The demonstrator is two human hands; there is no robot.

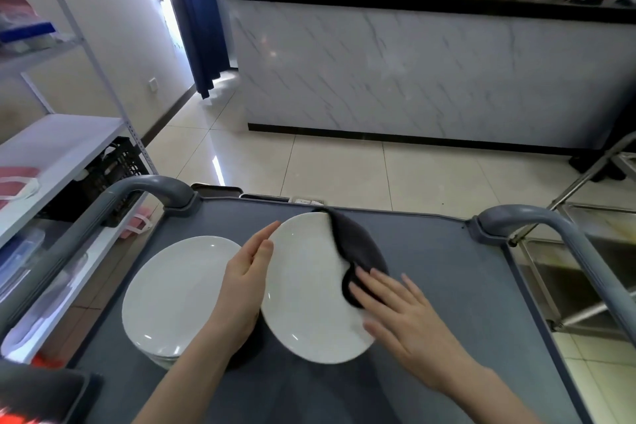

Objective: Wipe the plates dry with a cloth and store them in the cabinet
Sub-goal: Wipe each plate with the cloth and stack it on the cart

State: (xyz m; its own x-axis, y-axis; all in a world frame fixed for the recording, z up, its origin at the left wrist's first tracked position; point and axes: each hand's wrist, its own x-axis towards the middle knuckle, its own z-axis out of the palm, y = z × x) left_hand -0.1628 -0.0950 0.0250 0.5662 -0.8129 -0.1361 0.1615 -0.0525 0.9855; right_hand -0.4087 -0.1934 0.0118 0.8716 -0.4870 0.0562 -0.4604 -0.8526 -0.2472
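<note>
As our left hand point(246, 286) is bracing the plate point(303, 289), our right hand point(409, 313) is pressing the cloth point(358, 248). Both grips are lying wide.

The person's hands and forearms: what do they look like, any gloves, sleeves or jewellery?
The left hand and right hand are bare: no gloves, rings or watch visible. Both forearms are uncovered to the picture's edge; no sleeve shows.

Our left hand point(246, 280) stands on edge, fingers straight and together, thumb alongside them. Our right hand point(406, 313) lies palm down, fingers straight and spread apart.
</note>
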